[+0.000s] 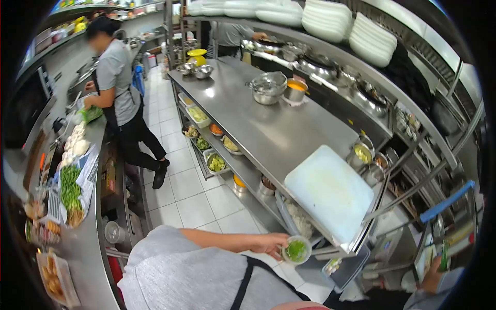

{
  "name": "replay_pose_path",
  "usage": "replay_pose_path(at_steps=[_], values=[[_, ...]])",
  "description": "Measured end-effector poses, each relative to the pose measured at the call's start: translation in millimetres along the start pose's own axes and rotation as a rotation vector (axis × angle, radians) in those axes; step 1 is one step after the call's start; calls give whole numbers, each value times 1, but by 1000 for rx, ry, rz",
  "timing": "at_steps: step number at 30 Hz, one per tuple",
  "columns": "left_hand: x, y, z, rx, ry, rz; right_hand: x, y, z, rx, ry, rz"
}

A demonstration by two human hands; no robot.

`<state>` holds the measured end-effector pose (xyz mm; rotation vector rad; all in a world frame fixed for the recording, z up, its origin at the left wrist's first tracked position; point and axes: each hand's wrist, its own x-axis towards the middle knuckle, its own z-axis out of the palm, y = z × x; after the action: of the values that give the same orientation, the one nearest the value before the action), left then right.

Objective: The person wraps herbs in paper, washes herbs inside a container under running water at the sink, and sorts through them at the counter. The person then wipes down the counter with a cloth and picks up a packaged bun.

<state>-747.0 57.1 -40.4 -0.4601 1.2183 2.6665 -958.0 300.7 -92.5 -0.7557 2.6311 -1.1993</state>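
My left hand (269,244) is closed on the rim of a small round tub (305,254), which holds chopped green herbs (296,250). The arm stretches across in front of my grey shirt and black apron strap. The tub is tilted with its mouth towards me, just beside the near corner of the steel table (248,129). Close by, on the shelf under the table, sits a clear container (297,217) of pale shredded food. My right hand is out of the picture.
A white cutting board (330,191) covers the table's near end. Metal bowls (267,88) stand farther back. A co-worker (116,82) handles greens at the left counter (95,227). At lower right shows another person's hand (431,279). A grey bin (349,268) stands below the table corner.
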Motion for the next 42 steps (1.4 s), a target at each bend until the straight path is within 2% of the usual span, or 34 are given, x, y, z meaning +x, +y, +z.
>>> replay_pose_path(at_steps=[5,10,16,18,25,31,42], values=[[15,-18,5,-36,76,73,55,0,-9,46,-25,-105],[47,-22,7,-40,176,205,97,-23,-43,98,51,-228],[41,-10,58,-93,248,382,133,-48,-135,231,232,-382],[37,-18,72,-137,362,492,143,-48,-168,284,303,-431],[31,-123,141,-368,656,650,162,-22,-309,448,531,-528],[29,-203,206,-458,679,636,144,8,-426,588,707,-542],[24,-265,262,-373,574,622,84,81,-623,654,976,-506]])
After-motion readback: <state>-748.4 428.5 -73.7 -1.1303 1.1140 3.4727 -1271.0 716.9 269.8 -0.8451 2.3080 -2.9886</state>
